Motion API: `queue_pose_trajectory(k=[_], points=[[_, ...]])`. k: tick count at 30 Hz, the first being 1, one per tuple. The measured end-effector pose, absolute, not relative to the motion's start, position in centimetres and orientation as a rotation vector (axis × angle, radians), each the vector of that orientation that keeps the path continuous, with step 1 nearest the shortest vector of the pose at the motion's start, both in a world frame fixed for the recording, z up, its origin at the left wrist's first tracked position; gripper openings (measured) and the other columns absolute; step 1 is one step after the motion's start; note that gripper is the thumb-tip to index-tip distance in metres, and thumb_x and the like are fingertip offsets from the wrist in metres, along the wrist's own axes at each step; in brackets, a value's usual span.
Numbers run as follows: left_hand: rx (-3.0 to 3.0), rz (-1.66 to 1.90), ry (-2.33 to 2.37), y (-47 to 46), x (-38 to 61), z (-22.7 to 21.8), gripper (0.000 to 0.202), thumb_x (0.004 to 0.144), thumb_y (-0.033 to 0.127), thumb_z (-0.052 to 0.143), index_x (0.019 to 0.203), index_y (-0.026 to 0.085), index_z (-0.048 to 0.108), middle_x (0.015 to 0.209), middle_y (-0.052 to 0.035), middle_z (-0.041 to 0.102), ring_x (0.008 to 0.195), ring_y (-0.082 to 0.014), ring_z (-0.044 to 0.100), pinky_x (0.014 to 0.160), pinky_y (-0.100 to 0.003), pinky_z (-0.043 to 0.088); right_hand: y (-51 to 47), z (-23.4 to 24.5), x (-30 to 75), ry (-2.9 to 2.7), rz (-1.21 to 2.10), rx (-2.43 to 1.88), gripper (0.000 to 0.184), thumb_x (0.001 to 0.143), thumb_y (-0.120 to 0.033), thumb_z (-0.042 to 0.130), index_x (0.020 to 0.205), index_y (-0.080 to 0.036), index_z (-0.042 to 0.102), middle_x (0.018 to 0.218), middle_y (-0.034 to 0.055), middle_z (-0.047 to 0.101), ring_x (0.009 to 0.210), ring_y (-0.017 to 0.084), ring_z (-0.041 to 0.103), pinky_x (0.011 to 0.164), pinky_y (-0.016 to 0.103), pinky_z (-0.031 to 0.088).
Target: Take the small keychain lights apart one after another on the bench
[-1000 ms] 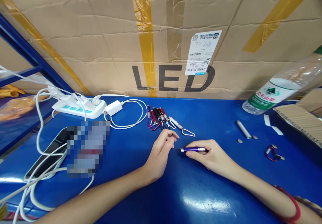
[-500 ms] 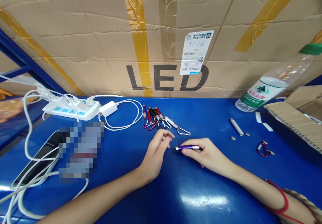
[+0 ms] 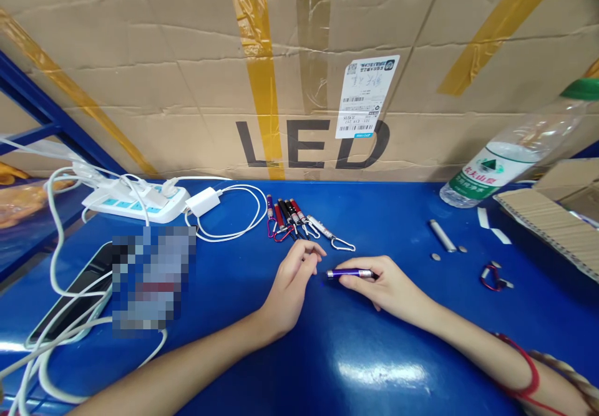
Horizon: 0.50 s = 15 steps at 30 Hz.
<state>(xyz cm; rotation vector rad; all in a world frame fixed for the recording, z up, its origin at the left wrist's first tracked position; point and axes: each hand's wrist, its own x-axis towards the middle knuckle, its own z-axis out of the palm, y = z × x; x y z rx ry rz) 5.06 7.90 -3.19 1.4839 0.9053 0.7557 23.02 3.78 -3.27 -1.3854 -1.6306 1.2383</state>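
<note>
My right hand (image 3: pixel 386 285) pinches a small purple flashlight (image 3: pixel 349 274) between thumb and fingers, its silver tip pointing left. A faint bluish spot shows on the blue table just below that tip. My left hand (image 3: pixel 289 288) rests on the table to the left, fingers loosely curled and apart, with nothing visible in it. Beyond its fingertips lies a row of several small flashlights (image 3: pixel 286 211) in purple, red and black, some with carabiner clips. A silver one (image 3: pixel 321 226) with a silver carabiner (image 3: pixel 343 244) lies at the row's right end.
To the right lie a silver tube (image 3: pixel 442 236), two button cells (image 3: pixel 435 257) and a red carabiner (image 3: pixel 491 277). A water bottle (image 3: pixel 491 169) leans near a cardboard piece (image 3: pixel 547 229). A power strip (image 3: pixel 135 201), white cables and a phone (image 3: pixel 70 294) occupy the left. A large carton stands behind.
The view has shifted very slightly. A faint bluish spot now shows on the table below the purple flashlight's tip. Both hands hold their positions.
</note>
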Motion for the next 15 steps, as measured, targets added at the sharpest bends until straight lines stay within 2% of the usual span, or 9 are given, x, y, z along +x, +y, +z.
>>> queue_pose_trajectory(k=[3,8,15], points=[[1.478,0.759,0.914,7.89,5.10,-3.18,0.028,0.087,0.038,0.035,0.090,0.014,0.051,0.087,-0.0016,0.050,0.076,-0.0076,0.043,0.069,-0.018,0.033,3.81,-3.36,23.04,-1.617,1.248,-1.396,0.044,0.082,-0.050,0.055,0.097,-0.011,0.069,0.063,0.0035,0.059,0.038,0.006,0.038,0.034,0.016,0.029],[1.473,0.758,0.916,7.91,5.11,-3.16,0.027,0.087,0.037,0.036,0.090,0.014,0.050,0.086,-0.0016,0.050,0.076,-0.0076,0.043,0.069,-0.018,0.032,3.79,-3.32,22.90,-1.631,1.228,-1.368,0.039,0.083,-0.044,0.055,0.096,-0.010,0.069,0.073,0.0052,0.063,0.038,0.005,0.039,0.033,0.016,0.030],[1.486,0.745,0.908,7.92,5.03,-3.11,0.026,0.088,0.036,0.035,0.092,0.015,0.050,0.085,-0.0009,0.049,0.076,-0.0071,0.043,0.069,-0.018,0.032,3.75,-3.32,22.92,-1.618,1.259,-1.371,0.037,0.083,-0.043,0.057,0.096,-0.010,0.069,0.068,0.0041,0.061,0.040,0.005,0.038,0.034,0.015,0.031]])
